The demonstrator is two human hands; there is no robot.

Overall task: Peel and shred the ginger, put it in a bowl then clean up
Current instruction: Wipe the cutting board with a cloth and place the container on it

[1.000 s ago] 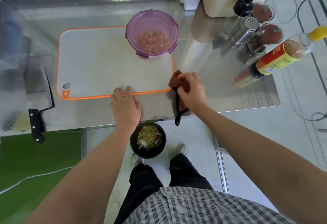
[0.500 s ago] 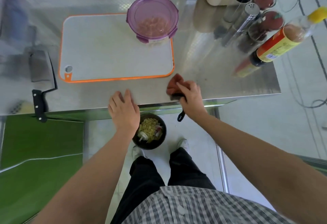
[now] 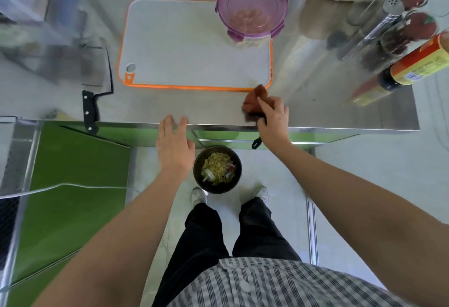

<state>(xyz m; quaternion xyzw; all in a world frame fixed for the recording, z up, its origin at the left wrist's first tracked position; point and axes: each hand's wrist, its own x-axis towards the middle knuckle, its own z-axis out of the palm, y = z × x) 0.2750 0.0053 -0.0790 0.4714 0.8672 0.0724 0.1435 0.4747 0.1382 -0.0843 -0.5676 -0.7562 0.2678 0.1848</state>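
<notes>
My right hand grips a rust-brown cloth with a black loop, pressed on the steel counter near the front edge, just below the white cutting board's orange rim. My left hand is flat with straight fingers, fingertips at the counter's front edge, palm past it. A purple lidded bowl with pale pieces inside stands on the board's far right corner. Below the edge, on the floor, a black bin holds yellowish peelings.
A cleaver lies left of the board, its black handle over the counter edge. Seasoning shakers and jars and a sauce bottle crowd the right side. A green surface lies lower left. My feet stand by the bin.
My left hand slid back from the board's edge to the counter's front edge. My right hand with the cloth stayed near the board's lower right corner. The view shifted, so the counter sits higher.
</notes>
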